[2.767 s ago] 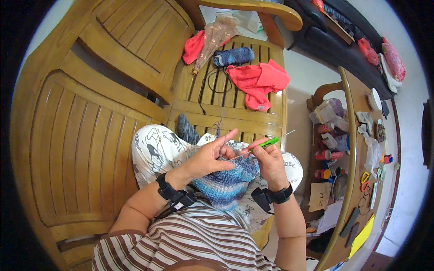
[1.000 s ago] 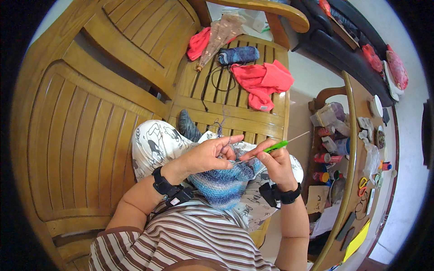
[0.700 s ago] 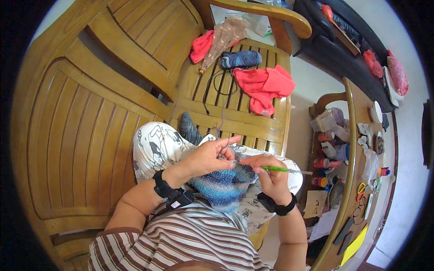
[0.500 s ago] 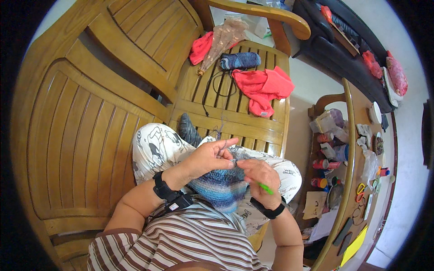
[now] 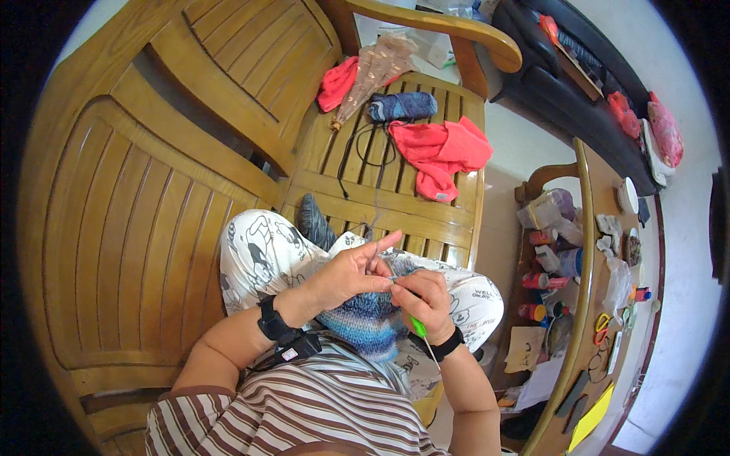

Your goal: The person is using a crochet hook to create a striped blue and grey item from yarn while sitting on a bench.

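A striped blue, grey and white piece of yarn work (image 5: pixel 365 327) hangs in my lap between both hands. My left hand (image 5: pixel 356 267) pinches its upper edge, with the index finger stretched out and a strand of yarn (image 5: pixel 378 190) running up from it. Closed around a green-handled crochet hook (image 5: pixel 417 327), my right hand (image 5: pixel 426 300) works close against the left fingertips. The hook's thin metal shaft points down toward my right wrist; its other end is hidden by the fingers. Farther off on the bench lies a blue-grey yarn skein (image 5: pixel 403 106).
On the wooden bench (image 5: pixel 312 178) are a red cloth (image 5: pixel 449 156), a black cord (image 5: pixel 344 163) and a folded brown umbrella (image 5: pixel 365 83). At right, a table (image 5: pixel 585 304) carries scissors (image 5: pixel 601 327), a white bowl (image 5: pixel 628 196) and plastic bags, with jars on its lower shelf.
My right hand has turned and drawn in slightly left, so the hook's metal shaft now shows below the green handle. The left hand keeps its hold, its index finger still extended.
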The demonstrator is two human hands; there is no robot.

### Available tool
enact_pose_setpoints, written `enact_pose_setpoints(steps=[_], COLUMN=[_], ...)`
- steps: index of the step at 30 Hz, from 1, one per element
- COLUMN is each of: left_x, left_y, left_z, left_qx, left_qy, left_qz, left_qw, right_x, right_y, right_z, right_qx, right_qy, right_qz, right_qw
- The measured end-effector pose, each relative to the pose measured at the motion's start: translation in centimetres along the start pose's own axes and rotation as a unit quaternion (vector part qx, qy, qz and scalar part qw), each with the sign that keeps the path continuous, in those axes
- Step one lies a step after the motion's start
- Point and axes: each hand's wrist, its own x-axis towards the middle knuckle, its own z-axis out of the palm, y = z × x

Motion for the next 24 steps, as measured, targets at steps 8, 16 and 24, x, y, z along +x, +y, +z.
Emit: enact_pose_setpoints(steps=[8, 16, 24], left_x=[0.5, 0.2, 0.4], left_y=[-0.5, 0.7, -1.0], left_z=[-1.0, -1.9, -1.6], left_qx=[-0.112, -0.023, -0.064], left_qy=[-0.026, -0.043, -0.087], left_qz=[-0.056, -0.07, -0.037], left_qw=[0.992, 0.996, 0.993], right_x=[0.4, 1.5, 0.5], right_y=[-0.6, -1.3, -0.3], right_z=[0.0, -2.7, -1.4], right_qx=[-0.021, 0.21, 0.567], right_qy=[0.002, 0.019, 0.063], right_qz=[0.001, 0.228, 0.468], right_qw=[1.0, 0.951, 0.675])
